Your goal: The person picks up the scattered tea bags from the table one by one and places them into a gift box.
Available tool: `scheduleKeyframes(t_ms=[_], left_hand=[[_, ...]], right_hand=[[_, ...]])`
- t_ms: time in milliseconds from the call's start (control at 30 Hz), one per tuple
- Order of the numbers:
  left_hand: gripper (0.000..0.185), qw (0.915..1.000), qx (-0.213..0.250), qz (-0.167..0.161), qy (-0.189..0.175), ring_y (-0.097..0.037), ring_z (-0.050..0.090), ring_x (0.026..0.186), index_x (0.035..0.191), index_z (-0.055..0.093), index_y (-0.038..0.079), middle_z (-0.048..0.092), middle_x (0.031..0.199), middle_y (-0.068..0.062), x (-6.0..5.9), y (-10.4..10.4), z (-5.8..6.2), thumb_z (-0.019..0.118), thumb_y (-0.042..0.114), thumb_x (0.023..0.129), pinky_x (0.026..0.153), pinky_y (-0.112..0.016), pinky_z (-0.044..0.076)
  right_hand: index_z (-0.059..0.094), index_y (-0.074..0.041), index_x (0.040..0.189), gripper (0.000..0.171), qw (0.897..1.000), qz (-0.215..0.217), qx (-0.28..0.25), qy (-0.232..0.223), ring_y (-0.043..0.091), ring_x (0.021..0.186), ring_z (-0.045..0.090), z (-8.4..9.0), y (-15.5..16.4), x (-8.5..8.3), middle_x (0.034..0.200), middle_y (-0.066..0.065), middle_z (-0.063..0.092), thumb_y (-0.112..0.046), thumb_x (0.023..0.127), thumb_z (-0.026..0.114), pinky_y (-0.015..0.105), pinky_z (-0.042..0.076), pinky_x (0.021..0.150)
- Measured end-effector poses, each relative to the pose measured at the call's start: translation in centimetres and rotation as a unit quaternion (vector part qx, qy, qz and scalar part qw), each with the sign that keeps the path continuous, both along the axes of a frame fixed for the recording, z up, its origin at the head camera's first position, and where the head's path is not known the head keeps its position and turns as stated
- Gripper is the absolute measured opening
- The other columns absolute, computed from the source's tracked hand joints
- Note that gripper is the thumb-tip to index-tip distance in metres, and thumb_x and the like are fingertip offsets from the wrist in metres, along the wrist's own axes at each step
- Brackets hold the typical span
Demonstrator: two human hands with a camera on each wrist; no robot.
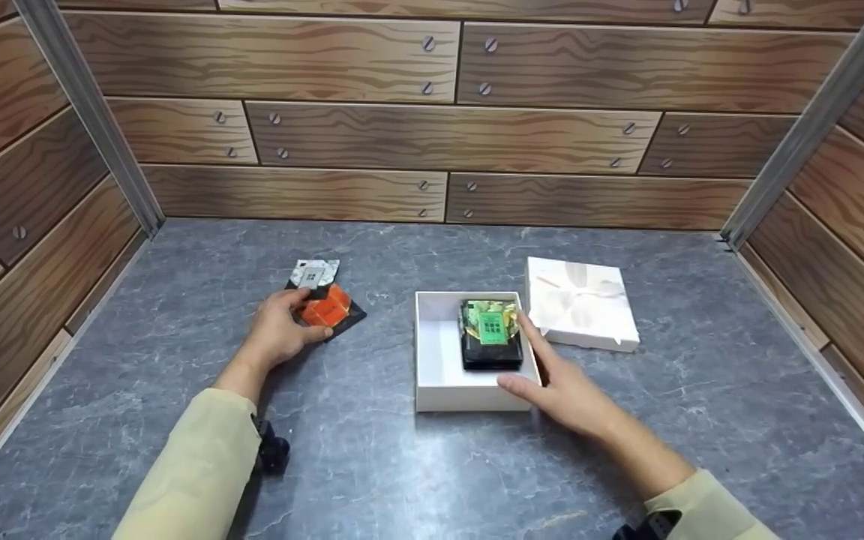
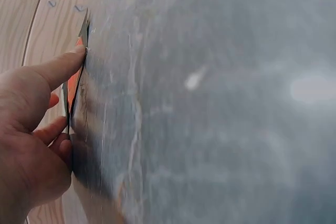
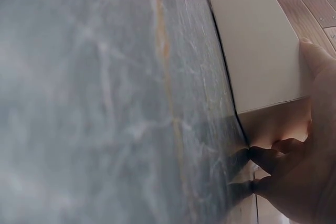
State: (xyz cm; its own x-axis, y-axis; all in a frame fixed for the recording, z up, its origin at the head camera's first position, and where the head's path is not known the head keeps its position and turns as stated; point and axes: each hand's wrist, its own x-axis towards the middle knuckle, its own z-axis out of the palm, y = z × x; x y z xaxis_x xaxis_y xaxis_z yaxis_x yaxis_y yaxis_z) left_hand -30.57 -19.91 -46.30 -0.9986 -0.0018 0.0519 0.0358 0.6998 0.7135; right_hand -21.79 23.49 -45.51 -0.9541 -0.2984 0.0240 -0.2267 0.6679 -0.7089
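Note:
My left hand (image 1: 280,328) pinches a black packet with an orange label (image 1: 327,306), thumb on its near side. A grey-and-white labelled packet (image 1: 315,274) lies partly beneath the index finger. In the left wrist view the orange-labelled packet (image 2: 74,80) appears nearly edge-on between thumb and fingers. My right hand (image 1: 571,394) rests at the near right corner of an open white box (image 1: 469,399), thumb over the front rim and fingers along the right wall. Inside that box, to the right, lies a black packet with a green label (image 1: 491,334). The right wrist view shows the box wall (image 3: 257,51) beside the hand.
A white lid with a ribbon pattern (image 1: 582,304) lies right of the box, close to its far right corner. The grey marbled tabletop (image 1: 372,465) is bordered by wood-patterned walls (image 1: 372,135) at the back and both sides.

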Motion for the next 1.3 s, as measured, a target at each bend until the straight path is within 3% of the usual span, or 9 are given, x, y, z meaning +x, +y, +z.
scheduleKeyframes(t_ms=[200,333,600,1000,1300], left_hand=[[0.095,0.9997,-0.01,0.015,-0.018,-0.052,0.033,0.145,0.16,0.04,-0.004,0.041,0.156,-0.034,0.9,0.0,0.2,0.091,0.025,0.085,0.123,-0.058,0.026],[0.092,0.9996,-0.017,0.013,-0.016,-0.054,0.03,0.145,0.158,0.046,-0.002,0.041,0.156,-0.036,1.3,0.0,0.1,0.092,0.026,0.083,0.123,-0.059,0.024],[0.08,0.9993,-0.017,-0.022,0.023,-0.052,0.045,0.138,0.15,0.056,-0.004,0.056,0.145,-0.032,1.2,0.1,0.0,0.091,0.019,0.082,0.121,-0.058,0.029],[0.083,0.9973,0.039,-0.06,0.014,-0.045,0.047,0.137,0.156,0.05,-0.001,0.047,0.147,-0.029,1.4,0.1,-0.2,0.089,0.005,0.082,0.121,-0.053,0.033],[0.084,0.9959,0.052,-0.063,0.038,-0.037,0.055,0.117,0.157,0.051,0.003,0.045,0.146,-0.024,1.6,0.9,-0.4,0.082,-0.006,0.079,0.103,-0.044,0.047]], right_hand=[[0.008,-0.031,0.172,0.101,1.0,0.004,0.002,0.004,0.06,0.141,0.042,0.0,0.0,-0.1,0.168,0.027,0.028,-0.057,0.098,0.071,0.074,0.03,0.116],[0.008,-0.031,0.172,0.101,1.0,0.0,0.006,0.003,0.061,0.14,0.042,0.1,0.0,0.1,0.167,0.029,0.029,-0.058,0.098,0.07,0.075,0.03,0.115],[0.008,-0.033,0.172,0.101,1.0,-0.003,0.0,0.001,0.059,0.141,0.042,0.1,0.1,0.1,0.167,0.028,0.029,-0.057,0.097,0.071,0.073,0.03,0.116],[0.008,-0.035,0.172,0.101,1.0,-0.008,0.003,-0.004,0.059,0.14,0.043,0.0,0.0,0.1,0.166,0.029,0.03,-0.059,0.097,0.071,0.073,0.03,0.116],[0.007,-0.032,0.172,0.102,1.0,-0.006,0.008,-0.005,0.062,0.139,0.042,0.0,-0.1,0.1,0.167,0.029,0.028,-0.061,0.096,0.07,0.076,0.03,0.114]])
